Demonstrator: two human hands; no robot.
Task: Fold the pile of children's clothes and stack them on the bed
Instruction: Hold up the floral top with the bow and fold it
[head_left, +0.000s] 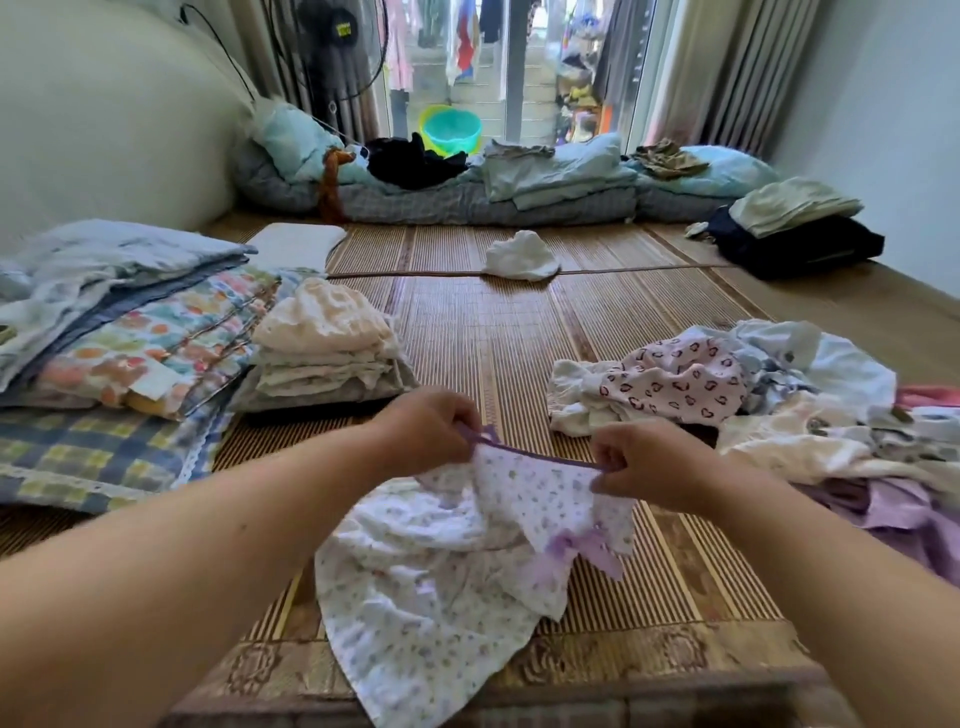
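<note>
A white floral child's dress (441, 571) with purple trim and a purple bow lies rumpled on the bamboo mat (493, 332) of the bed. My left hand (423, 431) pinches its purple-edged neckline on the left. My right hand (649, 465) pinches the same edge on the right, stretching it taut between them. A stack of folded pale clothes (324, 348) stands to the left of my hands. The unfolded pile (769, 400), with a heart-print piece (680, 379) on top, spreads to the right.
Folded quilts and a checked blanket (119, 343) lie at the far left. A crumpled white garment (522, 255) sits mid-mat. Pillows and bedding (519, 176) line the far edge, with dark folded clothes (800, 239) at the right. The wooden bed edge (519, 712) runs below the dress.
</note>
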